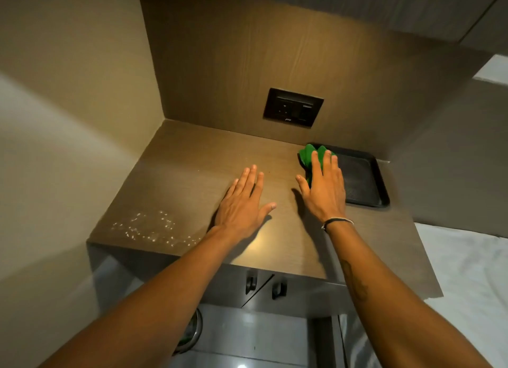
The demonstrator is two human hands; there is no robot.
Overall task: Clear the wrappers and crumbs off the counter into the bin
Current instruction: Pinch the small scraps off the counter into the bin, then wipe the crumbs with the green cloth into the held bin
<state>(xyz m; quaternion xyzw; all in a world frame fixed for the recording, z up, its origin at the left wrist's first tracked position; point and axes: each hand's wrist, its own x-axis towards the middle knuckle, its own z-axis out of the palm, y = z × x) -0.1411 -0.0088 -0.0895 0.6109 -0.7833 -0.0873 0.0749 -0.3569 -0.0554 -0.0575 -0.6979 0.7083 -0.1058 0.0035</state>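
Green wrapper at counter back-right, touching black tray edge, under R hand, fingers spread flat on it, not pinched. Crumbs front-left near edge. L hand flat, spread, empty. Bin below. Risk: careless sweep drops crumbs on floor, missing bin.
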